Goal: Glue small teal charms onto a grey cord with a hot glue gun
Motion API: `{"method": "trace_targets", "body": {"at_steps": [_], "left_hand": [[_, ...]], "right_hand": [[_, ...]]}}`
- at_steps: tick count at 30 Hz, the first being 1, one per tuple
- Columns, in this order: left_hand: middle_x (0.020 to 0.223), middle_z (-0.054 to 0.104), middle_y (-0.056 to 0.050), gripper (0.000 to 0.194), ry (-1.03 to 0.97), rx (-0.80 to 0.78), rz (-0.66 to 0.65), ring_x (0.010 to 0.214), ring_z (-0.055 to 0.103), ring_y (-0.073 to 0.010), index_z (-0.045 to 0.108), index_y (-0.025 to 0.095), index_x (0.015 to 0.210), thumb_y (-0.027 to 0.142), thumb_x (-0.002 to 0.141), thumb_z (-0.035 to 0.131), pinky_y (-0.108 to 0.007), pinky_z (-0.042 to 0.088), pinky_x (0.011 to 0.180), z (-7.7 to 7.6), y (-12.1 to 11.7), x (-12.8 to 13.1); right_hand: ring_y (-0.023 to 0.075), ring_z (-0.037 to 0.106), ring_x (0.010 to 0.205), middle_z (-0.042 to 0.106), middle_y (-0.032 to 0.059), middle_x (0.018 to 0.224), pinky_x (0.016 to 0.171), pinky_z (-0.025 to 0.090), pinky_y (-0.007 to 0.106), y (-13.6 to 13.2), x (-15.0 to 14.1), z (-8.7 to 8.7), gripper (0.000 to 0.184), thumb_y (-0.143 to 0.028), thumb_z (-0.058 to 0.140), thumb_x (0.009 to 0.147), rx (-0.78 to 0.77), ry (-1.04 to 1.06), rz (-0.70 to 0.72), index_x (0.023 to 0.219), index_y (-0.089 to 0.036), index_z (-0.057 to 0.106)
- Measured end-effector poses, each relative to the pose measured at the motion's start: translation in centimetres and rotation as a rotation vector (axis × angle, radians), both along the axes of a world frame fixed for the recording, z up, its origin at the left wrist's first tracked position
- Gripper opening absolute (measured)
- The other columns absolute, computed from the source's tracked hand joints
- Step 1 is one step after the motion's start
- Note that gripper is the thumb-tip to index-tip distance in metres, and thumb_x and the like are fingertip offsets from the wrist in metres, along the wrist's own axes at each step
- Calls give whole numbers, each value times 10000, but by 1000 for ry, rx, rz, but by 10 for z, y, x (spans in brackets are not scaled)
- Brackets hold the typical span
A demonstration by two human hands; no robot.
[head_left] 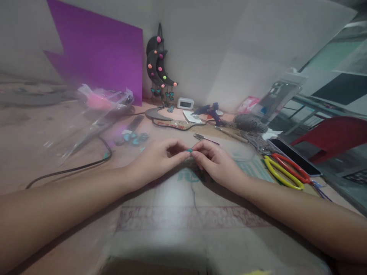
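Note:
My left hand [160, 158] and my right hand [216, 162] meet at the middle, thumb and forefinger of each pinched on a small teal piece [189, 150]. Only a bit of it shows between the fingertips, so its exact kind is unclear. Below the hands, a thin dark line like a thread [194, 196] runs over the printed board [172, 240] under my arms. Just beyond my right hand lies a pair of fine-pointed tweezers or snips [205, 138]. Several small teal and dark pieces [134, 138] sit past my left hand.
Right: scissors with yellow and red handles [282, 173], a phone [295, 156], grey yarn [249, 123] and a blue glue gun [211, 112]. Back: a small digital clock [185, 103] and a black moon hanging [156, 65]. Left: clear plastic bags [106, 105], a black cable [77, 168], purple card [106, 53].

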State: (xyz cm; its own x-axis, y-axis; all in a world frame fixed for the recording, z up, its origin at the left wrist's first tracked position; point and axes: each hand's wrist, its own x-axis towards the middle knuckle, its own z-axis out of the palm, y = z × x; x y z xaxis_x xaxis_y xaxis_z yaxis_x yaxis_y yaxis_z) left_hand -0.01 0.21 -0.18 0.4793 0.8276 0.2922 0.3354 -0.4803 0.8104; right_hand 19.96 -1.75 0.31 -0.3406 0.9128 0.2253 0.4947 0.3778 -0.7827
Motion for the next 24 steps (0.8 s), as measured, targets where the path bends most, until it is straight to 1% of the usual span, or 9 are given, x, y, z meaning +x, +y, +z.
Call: {"method": "trace_targets", "body": {"at_steps": [3,5,7,11,14,16,19,22,24], "left_hand": [[858,733,-16,219,0,-16,27,781,655,-167,697,177,901,367,900,588,-268,486,707,3,-1,0],[838,725,-15,214,-10,-39,56,769,648,-164,691,175,878,363,897,590,-260,483,691,5,-1,0],[778,709,-13,210,-18,-72,91,733,639,-164,684,177,854,362,892,593,-253,475,647,6,-2,1],[559,596,26,212,-50,-145,118,556,566,-143,677,185,853,380,884,600,-235,420,514,8,-4,1],[478,509,54,229,-64,-189,114,458,485,-118,672,182,847,398,882,604,-226,376,467,7,-3,2],[462,479,64,236,-67,-220,104,422,436,-102,666,177,844,400,884,602,-221,350,451,6,-3,2],[475,479,68,234,-102,-249,69,407,393,-85,654,173,849,398,886,604,-211,313,434,4,-1,2],[498,503,64,231,-140,-264,31,419,394,-79,648,172,850,395,889,605,-204,298,432,1,1,1],[529,541,53,226,-136,-264,14,444,428,-84,653,172,860,392,887,610,-204,313,443,-1,2,1]], "right_hand": [[100,467,530,504,-50,594,525,367,238,-1,1,1,223,-383,481,965,-1,6,5,906,-188,571],[101,457,529,490,-54,596,523,366,240,-1,1,0,246,-401,445,979,-22,47,9,958,-188,565],[104,445,531,472,-62,589,515,359,238,0,1,-1,231,-386,443,978,-56,109,21,1022,-183,545],[100,423,513,450,-85,559,497,340,229,2,-3,-2,220,-340,487,953,-177,259,93,1098,-176,504],[89,407,469,473,-93,537,462,320,216,1,-7,-1,219,-337,506,939,-289,342,113,1097,-186,490],[83,409,455,507,-87,539,436,302,203,1,-8,0,225,-342,527,928,-330,358,108,1087,-186,491],[75,414,441,546,-76,550,406,284,187,0,-7,0,245,-361,555,913,-346,356,101,1072,-184,497],[71,413,417,573,-71,564,374,282,177,1,-6,-1,259,-404,569,906,-355,335,74,1041,-193,502],[68,413,407,578,-70,560,363,284,173,1,-6,-2,257,-430,574,900,-354,326,52,985,-198,504]]}}
